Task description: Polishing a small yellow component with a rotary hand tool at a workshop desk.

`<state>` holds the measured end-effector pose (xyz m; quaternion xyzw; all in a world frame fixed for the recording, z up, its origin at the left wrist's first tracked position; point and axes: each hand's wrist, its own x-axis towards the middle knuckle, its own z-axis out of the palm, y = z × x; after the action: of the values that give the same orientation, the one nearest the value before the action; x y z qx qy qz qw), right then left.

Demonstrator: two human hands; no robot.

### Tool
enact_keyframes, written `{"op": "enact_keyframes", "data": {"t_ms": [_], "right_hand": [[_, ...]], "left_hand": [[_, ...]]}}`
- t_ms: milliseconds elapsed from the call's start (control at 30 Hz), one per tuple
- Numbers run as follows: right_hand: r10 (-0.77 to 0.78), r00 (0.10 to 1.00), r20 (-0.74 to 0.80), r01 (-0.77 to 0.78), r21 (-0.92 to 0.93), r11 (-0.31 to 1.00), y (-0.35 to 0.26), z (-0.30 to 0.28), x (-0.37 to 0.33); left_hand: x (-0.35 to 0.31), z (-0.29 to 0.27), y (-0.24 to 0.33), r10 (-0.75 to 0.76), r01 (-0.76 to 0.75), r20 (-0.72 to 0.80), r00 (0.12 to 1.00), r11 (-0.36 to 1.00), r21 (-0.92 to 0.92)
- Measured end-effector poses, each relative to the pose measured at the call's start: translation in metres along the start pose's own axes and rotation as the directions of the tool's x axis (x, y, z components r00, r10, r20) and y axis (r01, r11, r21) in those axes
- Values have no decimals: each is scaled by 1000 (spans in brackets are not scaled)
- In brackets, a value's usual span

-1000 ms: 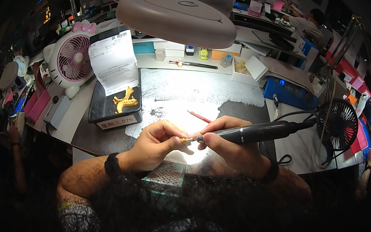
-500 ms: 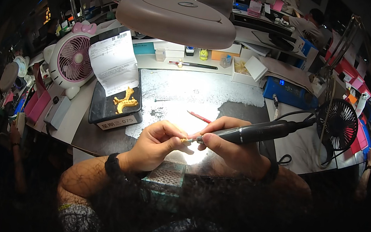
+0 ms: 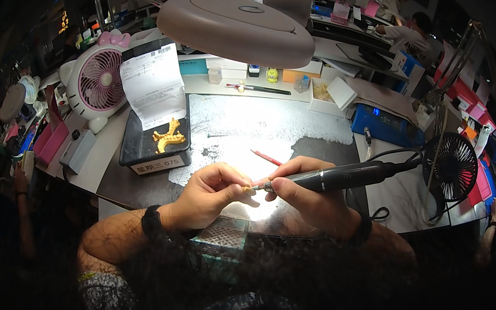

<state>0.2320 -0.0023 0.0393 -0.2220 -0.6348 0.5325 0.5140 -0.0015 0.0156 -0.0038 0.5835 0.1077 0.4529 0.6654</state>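
Relative to the earlier frame, the black rectangular tray and the large beige oval lamp head shift marginally right and downward in the view, consistent with a slight head movement; the left hand and the right hand show almost no displacement.

The left hand is closed in a pinch, gripping a small yellowish piece between thumb and fingers; the fingertips cover most of it. The right hand is closed around a black cylindrical handpiece in a pen-type grip, its slim silver metal tip directed left at the piece. Tip and piece are in line, at or very near contact; neither exact contact nor rotation can be confirmed. The piece is positioned over the front of the dark, pale-worn work mat, within the bright lamplight.

Potential faults and causes:

Slippage: the piece offers the fingers little area; an uneven pinch could let it turn or escape.

Finger injury: excess pressure could drive the tip past the piece into the left fingertips.

Surface damage: if the tip is running, dwelling on one spot could gouge the piece.

Misalignment: a snag in the thin black cable could pull the handpiece off line
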Motion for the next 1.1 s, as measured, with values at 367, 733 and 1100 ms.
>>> {"op": "enact_keyframes", "data": {"t_ms": [367,733,1100], "right_hand": [[-21,1000,4,22,-75,997,2,-1,0],[0,1000,-1,0,2,1000,0,0,1],[28,1000,9,-28,3,1000,-3,1,0]], "left_hand": [[0,-1,1,-7,7,-14,1000,999,43],[-1,-1,2,-65,64,-22,998,998,-14],[0,1,3,-61,62,-31,998,998,27]]}}
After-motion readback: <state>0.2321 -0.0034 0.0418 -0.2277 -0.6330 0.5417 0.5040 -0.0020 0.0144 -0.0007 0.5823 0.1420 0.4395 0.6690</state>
